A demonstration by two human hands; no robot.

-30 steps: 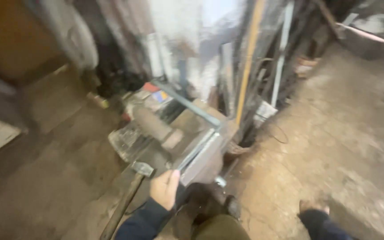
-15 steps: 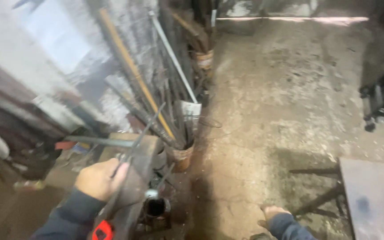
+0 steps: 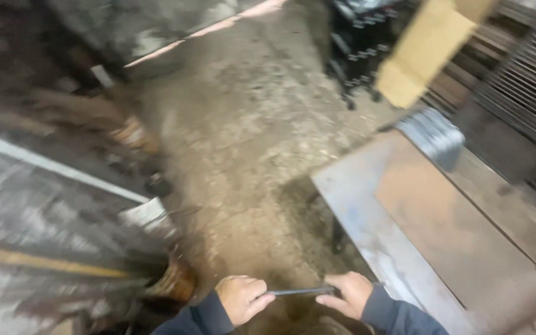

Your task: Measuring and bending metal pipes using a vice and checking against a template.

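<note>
Gripping a thin dark metal rod [image 3: 302, 291] at both ends, a person's two hands meet low at the near edge of the scene. Fingers [image 3: 262, 302] of the left hand [image 3: 241, 298] are curled tight around the rod's left end, while the right hand [image 3: 350, 294] pinches its right end, thumb and fingers pressed together on the metal. Between the two hands the rod lies almost level, its long axis running left to right, with both hands equally close to it. Just right of the right hand runs the near corner of a large rusty brown steel plate [image 3: 442, 229], which stretches away to the far right. Beneath the hands spreads a cracked, dusty concrete floor [image 3: 249, 142]. Blurred scrap metal [image 3: 51, 205] crowds the left side.
</note>
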